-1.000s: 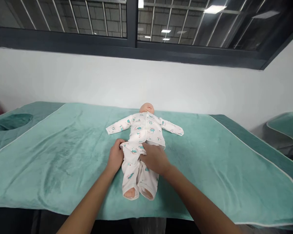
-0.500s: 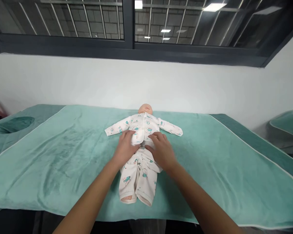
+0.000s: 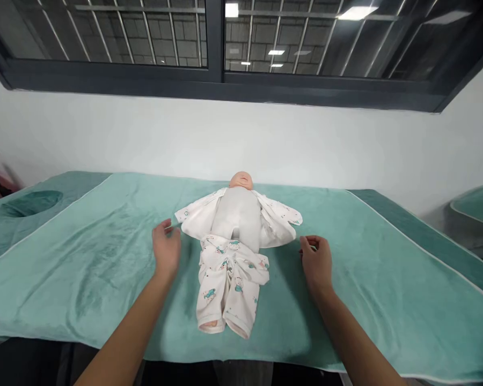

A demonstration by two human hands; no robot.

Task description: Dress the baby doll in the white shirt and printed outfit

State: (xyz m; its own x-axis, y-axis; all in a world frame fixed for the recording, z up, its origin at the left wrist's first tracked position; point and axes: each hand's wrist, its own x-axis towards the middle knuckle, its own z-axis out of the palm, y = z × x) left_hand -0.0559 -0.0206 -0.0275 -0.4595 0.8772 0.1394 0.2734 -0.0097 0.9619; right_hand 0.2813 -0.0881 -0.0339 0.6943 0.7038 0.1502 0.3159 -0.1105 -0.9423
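A baby doll (image 3: 241, 180) lies on its back with its head towards the wall. Its white printed jacket (image 3: 279, 212) is spread apart at the front, baring the grey cloth torso (image 3: 237, 212). White printed trousers (image 3: 229, 284) cover the legs, bunched at the waist. My left hand (image 3: 167, 247) hovers beside the jacket's left flap, fingers loosely bent and apart, holding nothing. On the other side my right hand (image 3: 316, 260) is close to the right flap's corner, with curled fingers and a gap to the cloth. The doll's hands are hidden in the sleeves.
A green plush cover (image 3: 104, 257) drapes the massage bed, with a face hole (image 3: 34, 203) at the left end. Behind stands a white wall (image 3: 241, 134) under a dark-framed window (image 3: 217, 43). Another green-covered surface (image 3: 478, 206) is at the far right.
Both hands have moved outward from the jacket's lower front. The two jacket flaps have swung open to the sides, showing the grey torso that they covered.
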